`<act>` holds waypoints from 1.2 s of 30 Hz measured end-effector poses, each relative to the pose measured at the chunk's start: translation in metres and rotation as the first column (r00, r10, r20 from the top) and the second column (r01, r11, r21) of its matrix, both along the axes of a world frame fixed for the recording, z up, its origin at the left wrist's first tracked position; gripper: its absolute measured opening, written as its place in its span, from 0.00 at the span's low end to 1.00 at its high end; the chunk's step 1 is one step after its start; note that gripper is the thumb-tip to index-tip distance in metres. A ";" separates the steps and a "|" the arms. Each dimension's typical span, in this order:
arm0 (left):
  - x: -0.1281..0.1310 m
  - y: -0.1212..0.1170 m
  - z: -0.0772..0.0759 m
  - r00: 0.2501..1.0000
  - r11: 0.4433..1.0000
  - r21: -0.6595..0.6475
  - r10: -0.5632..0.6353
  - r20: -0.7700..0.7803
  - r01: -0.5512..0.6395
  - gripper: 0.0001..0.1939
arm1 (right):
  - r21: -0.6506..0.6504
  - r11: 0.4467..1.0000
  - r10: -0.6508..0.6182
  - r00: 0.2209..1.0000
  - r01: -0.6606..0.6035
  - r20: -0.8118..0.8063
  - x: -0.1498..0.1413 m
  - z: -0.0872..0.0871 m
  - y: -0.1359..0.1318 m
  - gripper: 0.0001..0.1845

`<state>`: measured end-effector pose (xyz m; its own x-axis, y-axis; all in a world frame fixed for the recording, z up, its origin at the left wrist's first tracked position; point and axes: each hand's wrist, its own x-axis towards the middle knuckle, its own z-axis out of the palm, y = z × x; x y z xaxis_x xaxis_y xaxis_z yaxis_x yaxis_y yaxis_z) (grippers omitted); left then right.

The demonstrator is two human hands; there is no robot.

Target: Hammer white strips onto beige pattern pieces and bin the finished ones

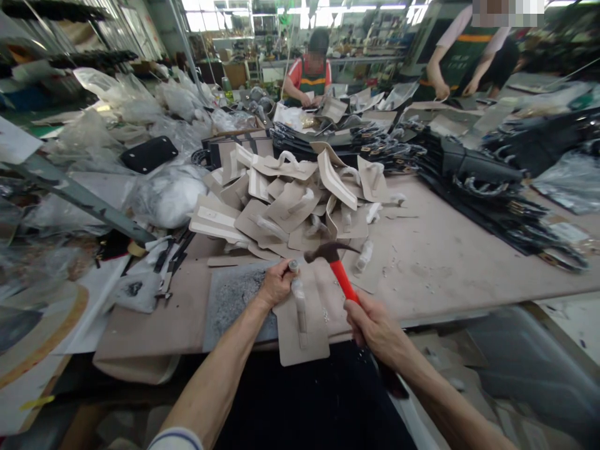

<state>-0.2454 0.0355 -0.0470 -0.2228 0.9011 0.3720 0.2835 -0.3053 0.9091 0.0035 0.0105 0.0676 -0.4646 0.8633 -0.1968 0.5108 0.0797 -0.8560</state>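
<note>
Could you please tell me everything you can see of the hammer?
The hammer is a claw hammer with a dark, metal-looking head and a bright orange-red handle. Its blunt striking end points left in the picture, its curved, tapering claw right. The handle slants down rightward into the right hand, whose closed grip hides part of it. The head shows just right of the metal cylinder in the left hand, with a small gap visible between them.

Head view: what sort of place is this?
Probably a factory workshop, perhaps for bags: beige panels lie heaped on the worktable, black pieces lie piled to the right, and two aproned people are farther back.
</note>
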 end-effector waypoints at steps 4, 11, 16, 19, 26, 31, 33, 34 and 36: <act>0.000 0.000 0.000 1.000 1.000 -0.003 0.009 -0.008 -0.009 0.07 | 0.562 0.819 -0.072 0.950 -0.118 0.305 -0.016 0.027 0.021 0.16; -0.001 0.001 0.000 0.999 1.000 -0.009 0.017 -0.028 -0.017 0.07 | 0.719 0.652 -0.150 0.888 -0.242 0.435 -0.028 0.033 0.027 0.15; -0.001 0.001 -0.003 1.000 1.000 -0.019 0.011 0.004 -0.011 0.07 | 0.677 0.644 -0.115 0.829 -0.357 0.547 -0.027 0.025 0.029 0.13; 0.000 0.001 -0.003 1.000 1.000 -0.028 0.009 0.006 -0.009 0.07 | 0.588 0.680 -0.045 0.776 -0.438 0.630 -0.026 0.037 0.032 0.11; 0.000 0.001 -0.002 1.000 1.000 -0.028 -0.008 -0.010 0.007 0.07 | 0.787 0.583 -0.183 0.911 -0.203 0.370 -0.032 0.047 0.025 0.15; 0.001 0.002 -0.002 1.000 1.000 -0.026 -0.004 -0.009 0.003 0.07 | 0.506 0.735 -0.030 0.724 -0.451 0.689 -0.018 0.024 0.033 0.11; 0.001 0.002 -0.001 1.000 1.000 -0.016 -0.007 -0.004 0.007 0.08 | 0.478 0.788 -0.039 0.744 -0.387 0.667 -0.010 0.016 0.039 0.12; 0.001 0.002 -0.001 1.000 1.000 -0.013 -0.010 -0.003 0.010 0.07 | 0.452 0.826 -0.044 0.762 -0.336 0.647 -0.005 0.010 0.042 0.12; 0.000 0.002 -0.002 1.000 1.000 -0.011 -0.015 -0.001 0.015 0.07 | 0.373 0.897 -0.042 0.797 -0.235 0.602 0.003 -0.007 0.048 0.14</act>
